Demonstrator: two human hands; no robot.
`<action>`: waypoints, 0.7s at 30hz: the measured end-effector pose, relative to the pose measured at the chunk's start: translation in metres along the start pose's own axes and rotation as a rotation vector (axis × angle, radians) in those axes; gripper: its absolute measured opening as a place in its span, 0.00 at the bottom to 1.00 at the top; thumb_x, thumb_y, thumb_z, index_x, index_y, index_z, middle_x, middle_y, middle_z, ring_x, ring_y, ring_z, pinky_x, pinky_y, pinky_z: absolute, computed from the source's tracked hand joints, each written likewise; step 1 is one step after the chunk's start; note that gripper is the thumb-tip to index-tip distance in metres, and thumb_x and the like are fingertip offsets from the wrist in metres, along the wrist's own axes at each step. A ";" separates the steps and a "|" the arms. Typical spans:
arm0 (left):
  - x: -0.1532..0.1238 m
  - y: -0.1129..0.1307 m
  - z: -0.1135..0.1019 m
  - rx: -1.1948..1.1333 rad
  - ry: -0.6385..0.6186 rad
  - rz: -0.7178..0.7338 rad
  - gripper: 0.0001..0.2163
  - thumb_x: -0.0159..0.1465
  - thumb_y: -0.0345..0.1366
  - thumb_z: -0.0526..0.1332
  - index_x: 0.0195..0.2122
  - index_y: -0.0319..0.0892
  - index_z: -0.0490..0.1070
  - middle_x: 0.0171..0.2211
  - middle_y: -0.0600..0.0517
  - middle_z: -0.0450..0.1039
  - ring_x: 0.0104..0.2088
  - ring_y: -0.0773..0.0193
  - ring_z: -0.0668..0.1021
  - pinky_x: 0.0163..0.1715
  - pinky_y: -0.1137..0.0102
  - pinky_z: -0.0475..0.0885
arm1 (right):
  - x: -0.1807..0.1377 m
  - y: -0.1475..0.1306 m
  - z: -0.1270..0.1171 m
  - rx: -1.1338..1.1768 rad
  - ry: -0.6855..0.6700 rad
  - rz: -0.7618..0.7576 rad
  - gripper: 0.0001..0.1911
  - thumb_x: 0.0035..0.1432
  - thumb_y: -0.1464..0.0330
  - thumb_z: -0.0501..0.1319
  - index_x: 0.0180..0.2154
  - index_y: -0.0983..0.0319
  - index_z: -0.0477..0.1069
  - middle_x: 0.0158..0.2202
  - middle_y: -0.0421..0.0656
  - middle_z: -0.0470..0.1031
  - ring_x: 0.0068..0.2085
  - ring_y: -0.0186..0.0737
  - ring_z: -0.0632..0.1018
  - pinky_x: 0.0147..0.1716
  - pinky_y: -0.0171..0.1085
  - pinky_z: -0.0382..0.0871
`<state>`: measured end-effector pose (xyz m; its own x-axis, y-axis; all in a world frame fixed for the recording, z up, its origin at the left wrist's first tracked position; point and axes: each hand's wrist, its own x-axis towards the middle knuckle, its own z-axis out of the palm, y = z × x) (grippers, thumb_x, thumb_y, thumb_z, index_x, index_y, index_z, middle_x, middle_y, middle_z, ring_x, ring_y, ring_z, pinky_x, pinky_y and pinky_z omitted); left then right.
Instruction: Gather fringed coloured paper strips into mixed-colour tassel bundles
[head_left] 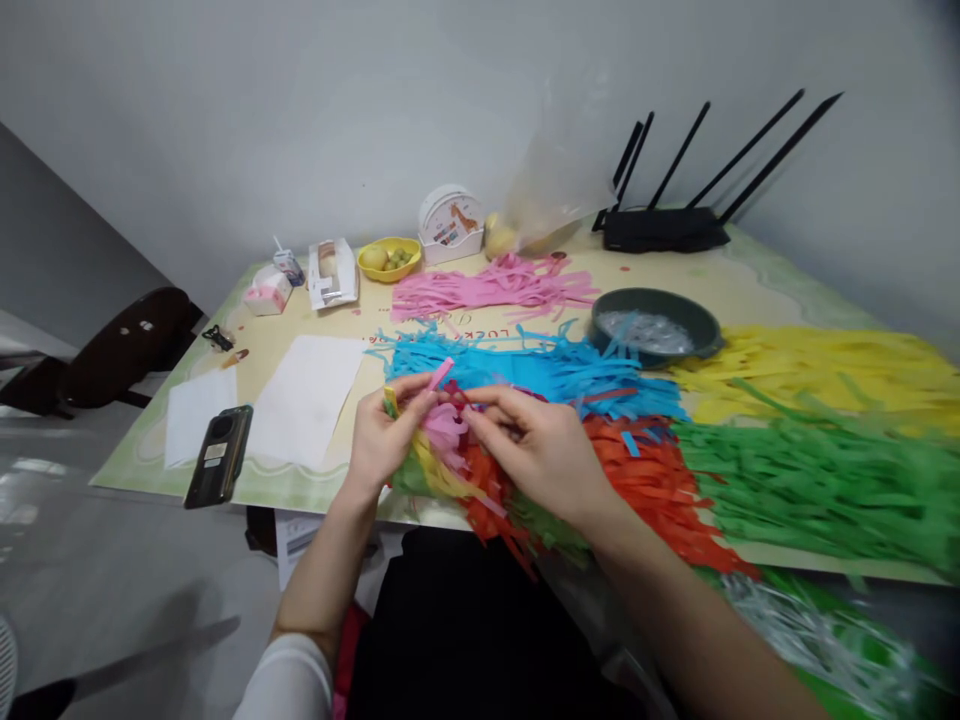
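Observation:
Near the table's front edge, my left hand (pixel 386 430) is closed in a pinch on pink paper strips (pixel 444 432), with a bit of yellow strip by its thumb. My right hand (pixel 536 450) meets it from the right, thumb and forefinger pinched at the same strips; its other fingers are partly hidden. Yellow strips (pixel 435 470) dangle below the hands. Fringed red paper (pixel 652 480) lies under and beside my right hand, and blue fringed paper (pixel 510 365) spreads just behind both hands.
Pink fringe (pixel 487 288) lies at the back; yellow (pixel 817 370) and green fringe (pixel 817 490) lie right. A dark bowl (pixel 705 325) holds clear plastic pieces. Behind stand a router (pixel 664 230) and a yellow fruit dish (pixel 390 272). White paper (pixel 307 400) and a phone (pixel 219 455) lie left.

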<state>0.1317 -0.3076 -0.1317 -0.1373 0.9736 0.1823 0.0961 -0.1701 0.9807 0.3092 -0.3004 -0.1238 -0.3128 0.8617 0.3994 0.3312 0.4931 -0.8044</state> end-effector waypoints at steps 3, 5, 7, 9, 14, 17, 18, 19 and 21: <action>-0.005 0.004 0.003 0.092 0.019 0.062 0.12 0.60 0.40 0.67 0.42 0.38 0.79 0.39 0.46 0.82 0.41 0.58 0.82 0.45 0.67 0.74 | -0.003 -0.002 0.003 -0.025 -0.023 -0.001 0.10 0.62 0.68 0.58 0.41 0.64 0.77 0.18 0.35 0.69 0.19 0.30 0.66 0.20 0.32 0.57; -0.007 0.005 0.004 0.117 0.020 0.081 0.12 0.61 0.40 0.66 0.42 0.39 0.79 0.39 0.47 0.82 0.41 0.58 0.82 0.45 0.68 0.74 | -0.002 -0.001 0.003 -0.027 -0.024 0.008 0.10 0.62 0.68 0.58 0.41 0.63 0.77 0.18 0.35 0.69 0.19 0.30 0.66 0.20 0.32 0.57; -0.009 0.005 0.005 0.127 0.022 0.093 0.12 0.61 0.39 0.65 0.42 0.39 0.79 0.39 0.47 0.82 0.40 0.58 0.82 0.45 0.68 0.74 | -0.002 -0.001 0.002 -0.023 -0.022 0.015 0.10 0.62 0.68 0.58 0.41 0.63 0.77 0.19 0.35 0.70 0.19 0.30 0.67 0.20 0.32 0.57; -0.009 0.005 0.005 0.138 0.024 0.106 0.11 0.62 0.39 0.65 0.42 0.39 0.79 0.39 0.47 0.82 0.41 0.58 0.82 0.45 0.68 0.74 | -0.002 -0.001 0.001 -0.023 -0.022 0.017 0.11 0.62 0.68 0.58 0.41 0.63 0.77 0.19 0.36 0.71 0.19 0.30 0.67 0.20 0.32 0.57; -0.010 0.004 0.004 0.247 0.038 0.195 0.10 0.64 0.37 0.63 0.43 0.40 0.79 0.41 0.47 0.82 0.41 0.60 0.82 0.44 0.69 0.75 | -0.001 -0.003 0.000 -0.031 -0.027 0.001 0.10 0.61 0.70 0.58 0.41 0.63 0.77 0.20 0.36 0.73 0.19 0.30 0.68 0.20 0.31 0.58; -0.012 0.003 0.004 0.442 0.029 0.348 0.09 0.65 0.36 0.62 0.45 0.42 0.78 0.42 0.48 0.81 0.41 0.62 0.81 0.43 0.69 0.74 | 0.000 -0.004 0.001 -0.057 -0.011 -0.020 0.10 0.62 0.70 0.58 0.41 0.63 0.76 0.20 0.36 0.72 0.20 0.31 0.70 0.22 0.31 0.60; -0.013 0.003 0.004 0.518 0.019 0.408 0.09 0.66 0.35 0.61 0.46 0.42 0.78 0.41 0.48 0.81 0.41 0.62 0.81 0.43 0.69 0.74 | 0.000 -0.004 0.001 -0.058 -0.009 -0.020 0.09 0.62 0.70 0.57 0.40 0.63 0.76 0.20 0.37 0.72 0.21 0.31 0.71 0.23 0.31 0.61; -0.014 0.002 0.004 0.587 0.005 0.465 0.10 0.66 0.34 0.61 0.46 0.43 0.77 0.41 0.48 0.81 0.40 0.62 0.81 0.42 0.69 0.74 | 0.001 -0.003 0.002 -0.042 -0.011 -0.006 0.08 0.62 0.70 0.57 0.39 0.63 0.75 0.21 0.37 0.73 0.22 0.32 0.72 0.24 0.31 0.62; -0.015 0.000 0.005 0.684 -0.041 0.561 0.10 0.67 0.33 0.60 0.47 0.42 0.76 0.40 0.48 0.81 0.39 0.62 0.80 0.41 0.68 0.74 | 0.003 0.002 0.002 0.071 -0.031 0.071 0.08 0.63 0.67 0.58 0.41 0.63 0.72 0.22 0.37 0.74 0.23 0.33 0.74 0.25 0.32 0.65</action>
<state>0.1384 -0.3217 -0.1345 0.1411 0.7812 0.6081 0.7093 -0.5083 0.4883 0.3071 -0.2973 -0.1252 -0.3184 0.8895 0.3276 0.2903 0.4205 -0.8596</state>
